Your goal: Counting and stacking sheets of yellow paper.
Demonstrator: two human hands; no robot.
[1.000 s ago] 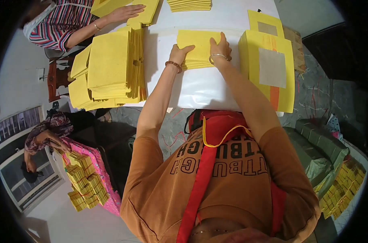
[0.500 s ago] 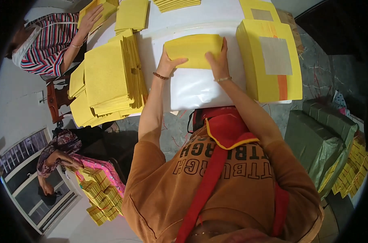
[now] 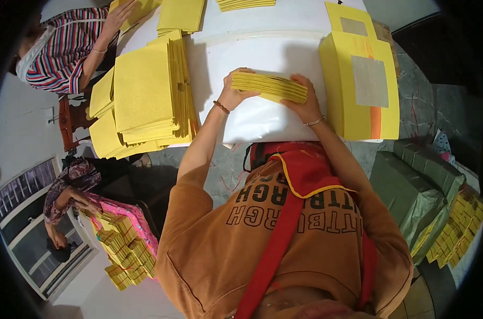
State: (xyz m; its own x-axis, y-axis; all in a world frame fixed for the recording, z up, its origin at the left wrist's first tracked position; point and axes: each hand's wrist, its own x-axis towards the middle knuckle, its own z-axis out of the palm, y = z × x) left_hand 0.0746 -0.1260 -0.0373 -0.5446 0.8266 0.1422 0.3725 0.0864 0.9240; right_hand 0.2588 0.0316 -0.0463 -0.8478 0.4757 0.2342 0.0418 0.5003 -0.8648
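Note:
Between my two hands I hold a thick bundle of yellow paper sheets (image 3: 269,86), its layered edges turned up toward me. My left hand (image 3: 238,93) is closed round the bundle's left end, the thumb along the near side. At the other end my right hand (image 3: 306,102) grips it, fingers behind and thumb in front. The bundle is just above the white table (image 3: 252,119); I cannot tell whether it touches the surface. Left of my hands stands a tall, uneven pile of yellow sheets (image 3: 146,90). To the right is a neat yellow stack (image 3: 364,87) with a grey patch on top.
Smaller yellow stacks (image 3: 181,15) lie along the table's far side. A person in a striped shirt (image 3: 66,50) works at the far left. Another person (image 3: 74,186) sits by yellow bundles (image 3: 122,247) at lower left. Green wrapped packages (image 3: 406,191) stand right of me.
The bundle has tipped from showing its broad face to showing its layered edges. Both hands have shifted slightly right and nearer, still gripping it.

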